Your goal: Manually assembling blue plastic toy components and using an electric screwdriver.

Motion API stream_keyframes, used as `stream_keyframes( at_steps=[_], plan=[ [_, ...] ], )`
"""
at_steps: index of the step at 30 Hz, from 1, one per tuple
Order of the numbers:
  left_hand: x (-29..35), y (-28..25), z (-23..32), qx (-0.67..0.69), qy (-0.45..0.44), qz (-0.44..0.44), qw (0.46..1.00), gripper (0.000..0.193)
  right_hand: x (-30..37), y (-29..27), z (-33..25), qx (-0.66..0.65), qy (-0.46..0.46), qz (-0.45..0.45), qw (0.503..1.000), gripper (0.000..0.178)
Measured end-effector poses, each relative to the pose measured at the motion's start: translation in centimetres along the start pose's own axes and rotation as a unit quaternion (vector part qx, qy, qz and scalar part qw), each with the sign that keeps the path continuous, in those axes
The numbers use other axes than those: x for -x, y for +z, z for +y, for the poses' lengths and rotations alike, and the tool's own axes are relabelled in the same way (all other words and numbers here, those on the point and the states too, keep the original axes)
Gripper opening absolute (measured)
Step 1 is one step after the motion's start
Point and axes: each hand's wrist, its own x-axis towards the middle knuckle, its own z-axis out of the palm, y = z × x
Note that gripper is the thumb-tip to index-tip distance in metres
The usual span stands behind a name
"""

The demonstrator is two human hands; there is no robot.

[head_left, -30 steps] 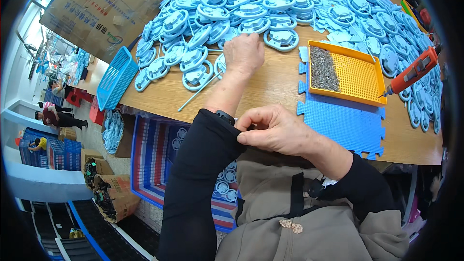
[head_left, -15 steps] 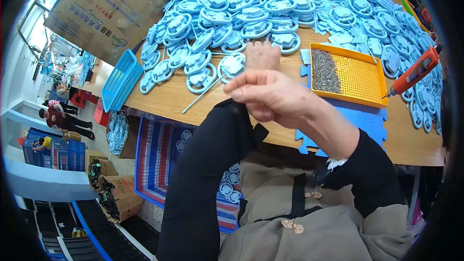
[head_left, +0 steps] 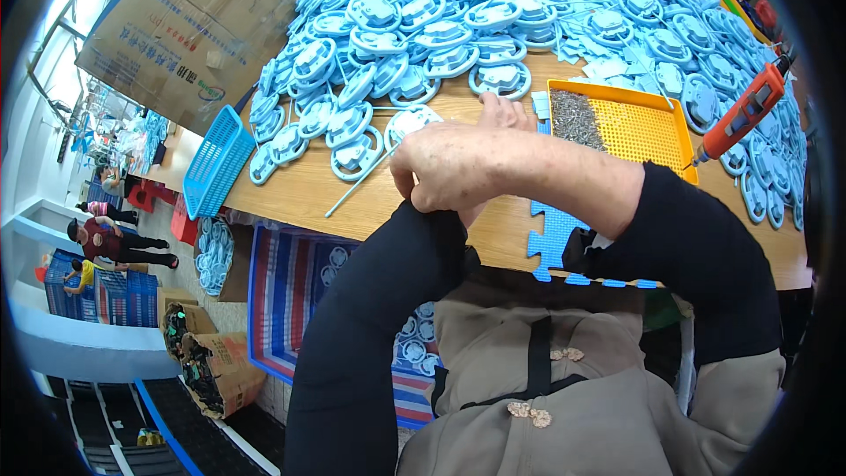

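Note:
My right hand [head_left: 445, 163] crosses over my left wrist. Its fingers are closed on the cuff of the black sleeve [head_left: 370, 291] on my left arm. Beyond my right forearm, part of my left hand [head_left: 509, 113] shows above the table; its fingertips are hidden, as is most of that wrist. Just left of the hands lie light-blue oval plastic parts, the nearest being one part [head_left: 410, 122] partly behind my right hand. A thin light-blue stick [head_left: 357, 183] lies on the wood beside my right hand.
A heap of light-blue parts [head_left: 441, 35] covers the wooden table [head_left: 295, 203]. To the right stand a yellow tray [head_left: 639, 128] of screws [head_left: 577, 119], a blue foam mat [head_left: 555, 234] and an orange electric screwdriver [head_left: 745, 115]. A blue basket [head_left: 211, 163] and a carton [head_left: 189, 35] stand left.
My right hand has turned over, moving left and down onto the left sleeve's cuff, with its elbow swung outward. My left hand has shifted slightly right.

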Motion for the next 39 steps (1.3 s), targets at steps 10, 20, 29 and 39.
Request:
stream_keyframes(
  at_steps=[10,20,29,39],
  plan=[
    [-0.5,-1.0,-0.3,0.035,0.039,0.003,0.999,0.029,-2.7,-0.7,-1.0,0.182,-0.026,0.002,0.983,0.016],
    [-0.3,-2.7,-3.1,0.05,0.012,0.191,0.98,0.021,-5.2,-3.6,1.9,-0.02,-0.004,-0.112,0.993,0.028],
    [6.5,-7.2,-2.4,0.159,0.038,0.21,0.964,0.016,-5.2,-4.3,0.4,-0.032,-0.078,-0.287,0.954,0.051],
    [10.2,-16.1,-16.3,0.523,-0.195,0.596,0.578,0.017,7.5,-6.9,6.1,-0.37,-0.314,0.224,0.846,0.02]
  ],
)
